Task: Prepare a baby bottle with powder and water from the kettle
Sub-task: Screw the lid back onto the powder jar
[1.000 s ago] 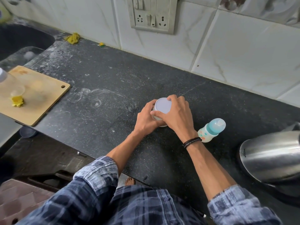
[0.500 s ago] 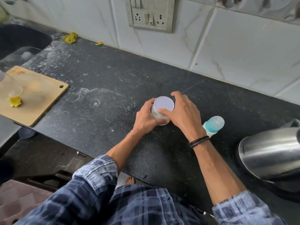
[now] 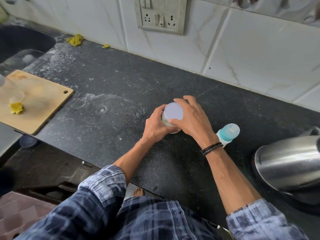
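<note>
While the left grip (image 3: 155,126) clasps the small translucent jar (image 3: 164,121) on the desk (image 3: 121,80), the right grip (image 3: 192,121) curls round its flat white lid (image 3: 173,112). Pale powder shows inside, and the teal-capped baby bottle (image 3: 228,132) stands just beside the right wrist.

The worktop (image 3: 121,80) is black, speckled with fine pale flecks and marked with whitish ring smears. The jar (image 3: 165,121) is clear over cream contents, and its lid (image 3: 173,113) is pale lilac-white. The bottle (image 3: 228,131) has a teal cap on a white body. The kettle (image 3: 285,163) is brushed silver. The board (image 3: 39,101) is tan wood and carries a yellow scrap (image 3: 16,108). The tiles (image 3: 259,54) are white with grey veining. The shirt (image 3: 155,220) is a blue and navy check, and the wristband (image 3: 212,148) is black.
</note>
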A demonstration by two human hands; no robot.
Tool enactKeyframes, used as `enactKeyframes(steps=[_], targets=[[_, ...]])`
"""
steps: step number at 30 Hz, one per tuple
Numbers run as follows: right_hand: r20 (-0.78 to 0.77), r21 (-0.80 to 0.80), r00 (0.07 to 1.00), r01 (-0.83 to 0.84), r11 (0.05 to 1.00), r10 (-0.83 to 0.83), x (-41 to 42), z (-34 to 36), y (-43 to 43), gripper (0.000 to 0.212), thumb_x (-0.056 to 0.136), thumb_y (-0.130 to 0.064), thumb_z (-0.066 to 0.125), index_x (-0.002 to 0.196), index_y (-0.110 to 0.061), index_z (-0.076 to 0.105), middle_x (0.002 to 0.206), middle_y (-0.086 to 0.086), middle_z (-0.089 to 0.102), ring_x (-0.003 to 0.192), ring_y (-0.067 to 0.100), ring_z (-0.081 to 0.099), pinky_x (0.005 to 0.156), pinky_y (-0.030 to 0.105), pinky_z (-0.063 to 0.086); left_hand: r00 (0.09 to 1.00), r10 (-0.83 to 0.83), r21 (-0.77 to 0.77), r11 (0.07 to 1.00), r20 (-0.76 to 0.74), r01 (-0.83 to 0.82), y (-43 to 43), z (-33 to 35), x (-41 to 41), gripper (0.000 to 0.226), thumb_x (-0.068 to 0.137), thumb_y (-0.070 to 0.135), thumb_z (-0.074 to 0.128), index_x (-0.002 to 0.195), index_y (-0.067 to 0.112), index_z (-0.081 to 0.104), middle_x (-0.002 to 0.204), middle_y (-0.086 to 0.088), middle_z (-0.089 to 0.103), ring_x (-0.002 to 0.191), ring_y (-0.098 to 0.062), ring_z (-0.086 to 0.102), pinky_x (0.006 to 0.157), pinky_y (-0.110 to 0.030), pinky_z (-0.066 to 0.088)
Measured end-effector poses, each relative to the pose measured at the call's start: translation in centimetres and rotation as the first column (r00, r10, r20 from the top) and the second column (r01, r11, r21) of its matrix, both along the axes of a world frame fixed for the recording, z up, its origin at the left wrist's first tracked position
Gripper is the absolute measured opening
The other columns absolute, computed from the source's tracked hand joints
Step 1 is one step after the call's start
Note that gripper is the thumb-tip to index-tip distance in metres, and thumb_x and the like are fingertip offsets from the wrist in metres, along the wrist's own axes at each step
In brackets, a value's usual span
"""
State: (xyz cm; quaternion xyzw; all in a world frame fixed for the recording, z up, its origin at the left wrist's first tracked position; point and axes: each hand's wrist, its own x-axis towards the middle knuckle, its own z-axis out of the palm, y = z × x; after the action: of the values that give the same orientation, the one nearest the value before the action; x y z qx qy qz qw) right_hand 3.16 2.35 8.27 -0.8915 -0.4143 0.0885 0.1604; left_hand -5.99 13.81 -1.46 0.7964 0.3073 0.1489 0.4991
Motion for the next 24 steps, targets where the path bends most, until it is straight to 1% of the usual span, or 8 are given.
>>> enactKeyframes(steps=[2, 4, 8, 13, 16, 18, 22, 24], targets=[[0.0, -0.02, 1.0, 0.001, 1.0, -0.001, -0.05, -0.23, 0.29, 0.079, 0.088, -0.042, 0.079, 0.154, -0.025, 0.04, 0.149, 0.006, 0.047, 0.134, 0.027, 0.05, 0.101, 0.039, 0.049, 1.0, 0.003, -0.001, 1.0, -0.002, -0.003, 0.02, 0.04, 0.0, 0.097, 0.061, 0.047, 0.094, 0.144, 0.034, 0.045, 0.131, 0.021, 0.052, 0.118, -0.007, 0.051, 0.104, -0.032, 0.041], [0.031, -0.017, 0.998, 0.055, 0.998, -0.054, -0.17, -0.33, 0.45, 0.08, 0.087, -0.049, 0.078, 0.152, -0.025, 0.04, 0.142, 0.01, 0.052, 0.128, 0.028, 0.053, 0.096, 0.04, 0.051, 1.0, 0.003, 0.0, 1.0, -0.005, -0.003, 0.0, 0.16, -0.04, 0.096, 0.064, 0.044, 0.095, 0.145, 0.033, 0.044, 0.131, 0.022, 0.05, 0.116, -0.005, 0.049, 0.104, -0.031, 0.039], [0.08, -0.016, 0.991, 0.109, 0.994, -0.108, 0.06, 0.08, 0.36, 0.086, 0.082, -0.062, 0.076, 0.151, -0.024, 0.041, 0.14, 0.011, 0.048, 0.125, 0.03, 0.052, 0.088, 0.042, 0.053, 1.0, 0.012, -0.011, 1.0, -0.003, -0.012, 0.03, 0.18, -0.08, 0.097, 0.064, 0.043, 0.095, 0.146, 0.033, 0.044, 0.131, 0.021, 0.051, 0.115, -0.005, 0.049, 0.105, -0.032, 0.042], [0.022, -0.064, 1.0, 0.019, 0.998, -0.018, -0.1, -0.19, 0.54, 0.081, 0.086, -0.049, 0.078, 0.153, -0.026, 0.038, 0.145, 0.008, 0.049, 0.13, 0.029, 0.052, 0.095, 0.043, 0.052, 1.0, 0.002, -0.003, 1.0, 0.0, -0.002, 0.0, 0.18, -0.06, 0.096, 0.063, 0.044, 0.095, 0.144, 0.033, 0.044, 0.136, 0.018, 0.052, 0.117, -0.006, 0.049, 0.108, -0.037, 0.041], [0.046, -0.067, 0.995, 0.093, 0.993, -0.091, -0.12, -0.13, 0.55, 0.078, 0.087, -0.058, 0.073, 0.149, -0.023, 0.042, 0.137, 0.012, 0.052, 0.122, 0.032, 0.057, 0.09, 0.043, 0.053, 1.0, 0.006, -0.009, 1.0, -0.001, -0.006, -0.04, 0.31, -0.07, 0.096, 0.063, 0.042, 0.094, 0.145, 0.034, 0.044, 0.133, 0.02, 0.052, 0.116, -0.006, 0.049, 0.108, -0.037, 0.042], [0.032, -0.049, 0.994, 0.106, 0.993, -0.105, 0.11, 0.06, 0.47, 0.08, 0.086, -0.061, 0.072, 0.15, -0.023, 0.042, 0.139, 0.011, 0.05, 0.122, 0.032, 0.057, 0.089, 0.043, 0.052, 1.0, 0.008, -0.012, 1.0, -0.003, -0.008, -0.04, 0.39, -0.09, 0.096, 0.064, 0.041, 0.094, 0.145, 0.034, 0.044, 0.13, 0.022, 0.051, 0.115, -0.005, 0.049, 0.108, -0.035, 0.042], [-0.031, -0.063, 0.999, -0.031, 0.998, 0.029, 0.3, -0.06, 0.6, 0.083, 0.086, -0.043, 0.079, 0.156, -0.026, 0.038, 0.151, 0.006, 0.044, 0.133, 0.03, 0.051, 0.103, 0.041, 0.047, 1.0, 0.006, -0.012, 1.0, -0.004, -0.006, -0.14, 0.34, -0.14, 0.096, 0.063, 0.044, 0.094, 0.144, 0.036, 0.044, 0.132, 0.021, 0.051, 0.118, -0.007, 0.05, 0.109, -0.036, 0.041], [-0.006, -0.078, 1.0, -0.018, 0.997, 0.017, 0.22, -0.21, 0.77, 0.082, 0.085, -0.042, 0.08, 0.154, -0.025, 0.04, 0.145, 0.008, 0.05, 0.129, 0.03, 0.054, 0.099, 0.042, 0.049, 1.0, 0.007, -0.016, 1.0, 0.0, -0.007, -0.16, 0.37, -0.17, 0.095, 0.062, 0.044, 0.094, 0.143, 0.037, 0.044, 0.132, 0.021, 0.052, 0.119, -0.007, 0.051, 0.11, -0.04, 0.043]])
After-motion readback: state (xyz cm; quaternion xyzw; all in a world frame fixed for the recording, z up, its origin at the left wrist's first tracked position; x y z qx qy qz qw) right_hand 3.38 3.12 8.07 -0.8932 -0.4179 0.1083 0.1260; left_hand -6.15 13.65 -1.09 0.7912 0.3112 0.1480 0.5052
